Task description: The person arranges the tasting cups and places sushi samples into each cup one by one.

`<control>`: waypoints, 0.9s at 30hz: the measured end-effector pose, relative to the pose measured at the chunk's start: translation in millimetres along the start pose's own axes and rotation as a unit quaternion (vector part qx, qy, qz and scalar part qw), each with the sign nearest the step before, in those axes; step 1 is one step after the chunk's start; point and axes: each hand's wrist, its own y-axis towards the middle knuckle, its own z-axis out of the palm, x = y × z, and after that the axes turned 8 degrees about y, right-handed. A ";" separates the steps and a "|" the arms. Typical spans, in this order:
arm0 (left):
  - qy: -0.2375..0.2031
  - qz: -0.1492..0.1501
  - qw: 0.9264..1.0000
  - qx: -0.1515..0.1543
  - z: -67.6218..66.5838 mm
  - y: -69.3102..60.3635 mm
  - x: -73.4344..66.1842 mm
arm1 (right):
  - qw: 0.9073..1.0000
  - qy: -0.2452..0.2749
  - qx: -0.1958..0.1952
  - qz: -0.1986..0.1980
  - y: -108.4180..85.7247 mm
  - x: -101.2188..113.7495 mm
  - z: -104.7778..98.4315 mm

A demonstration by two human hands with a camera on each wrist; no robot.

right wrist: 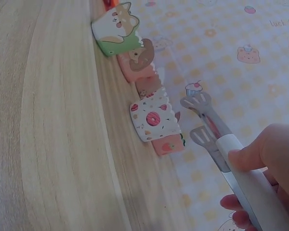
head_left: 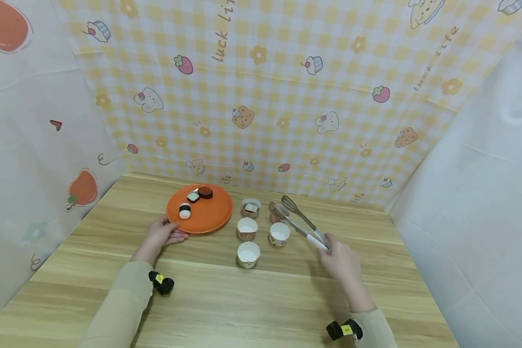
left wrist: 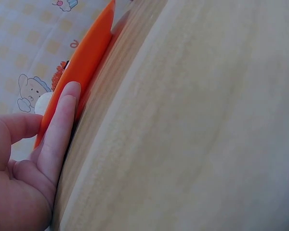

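My left hand (head_left: 160,235) pinches the near left rim of a round orange plate (head_left: 215,212), thumb on top and fingers below in the left wrist view. On the plate lie a white sushi piece with a black band (head_left: 184,210), a small black-edged roll (head_left: 193,196) and a dark piece with orange topping (head_left: 205,192). My right hand (head_left: 341,260) grips metal tongs (head_left: 304,219) by their white handles. The tongs' slotted ends stand apart, above the far right paper cup (head_left: 276,218), partly covering it; its contents cannot be made out.
Several paper baking cups stand right of the plate. The far left cup (head_left: 251,209) holds a white and black piece; the near one (head_left: 248,254) shows a white inside. A wooden table (head_left: 226,309) lies beneath, with a yellow checked cloth (head_left: 278,96) behind it.
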 end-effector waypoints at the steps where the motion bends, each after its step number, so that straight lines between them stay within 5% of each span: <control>1: 0.001 0.001 1.000 0.001 0.1 0.0 0.0 | 1.000 0.001 0.000 -0.001 0.0 0.5 -0.4; 27: -0.001 0.007 1.000 0.009 -1.1 -1.1 0.8 | 0.997 -0.012 -0.023 -0.076 12.2 31.0 7.7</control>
